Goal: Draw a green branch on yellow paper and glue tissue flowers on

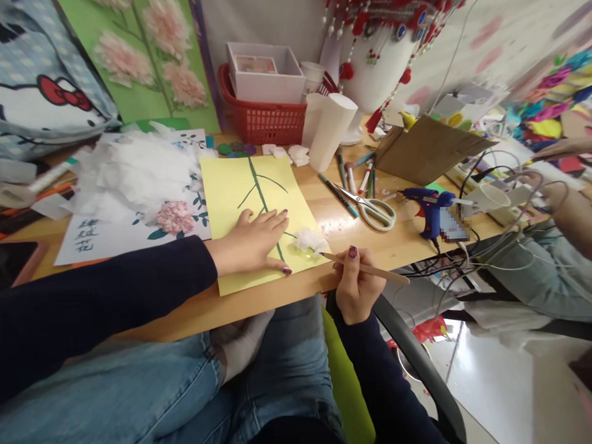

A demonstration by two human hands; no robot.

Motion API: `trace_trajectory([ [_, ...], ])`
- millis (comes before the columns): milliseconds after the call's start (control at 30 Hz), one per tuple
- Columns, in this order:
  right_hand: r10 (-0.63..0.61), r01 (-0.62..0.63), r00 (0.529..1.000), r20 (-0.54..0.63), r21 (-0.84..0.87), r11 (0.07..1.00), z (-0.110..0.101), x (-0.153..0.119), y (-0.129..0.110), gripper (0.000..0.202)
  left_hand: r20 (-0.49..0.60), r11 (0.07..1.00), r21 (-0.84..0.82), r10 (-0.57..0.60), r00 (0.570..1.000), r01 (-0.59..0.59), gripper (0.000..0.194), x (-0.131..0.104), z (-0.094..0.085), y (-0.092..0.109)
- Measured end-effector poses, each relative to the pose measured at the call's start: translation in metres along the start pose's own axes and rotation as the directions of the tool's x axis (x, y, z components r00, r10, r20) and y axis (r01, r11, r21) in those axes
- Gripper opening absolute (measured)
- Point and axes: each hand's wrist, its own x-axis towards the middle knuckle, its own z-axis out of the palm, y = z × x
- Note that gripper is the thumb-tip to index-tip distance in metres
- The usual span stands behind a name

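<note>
On the table lies a sheet of yellow paper (225, 194) with a dark green branching stem (255, 179) on it. My left hand (252, 243) rests flat on the sheet with fingers spread, covering part of the stem. Near the sheet's right edge sits a fluffy white flower (310, 238). Between the fingers of my right hand (356, 283) is a thin wooden craft stick (387, 274), held at the table's front edge. The stick's far tip reaches the lower right side of the flower; whether it touches is hard to tell.
White fluffy material (132, 173) is heaped on a decorated sheet at left. Scissors (374, 212), pens (338, 195) and a blue glue gun (425, 206) lie to the right. Behind stands a red basket (272, 121). Another person's arm (573, 213) is at far right, near trailing cables.
</note>
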Motion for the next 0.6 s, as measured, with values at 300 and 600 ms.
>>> trace_trajectory([
  [300,-0.022,0.023,1.0,0.013,-0.053,0.998,-0.001,0.006,0.005,0.035,0.042,0.999,-0.029,-0.039,0.998,0.04,0.095,0.0,-0.005,0.005],
  [600,-0.112,0.126,0.988,0.104,-0.13,0.984,0.002,0.018,0.003,0.033,0.048,0.999,-0.028,-0.028,0.998,0.029,0.089,0.0,-0.006,0.006],
])
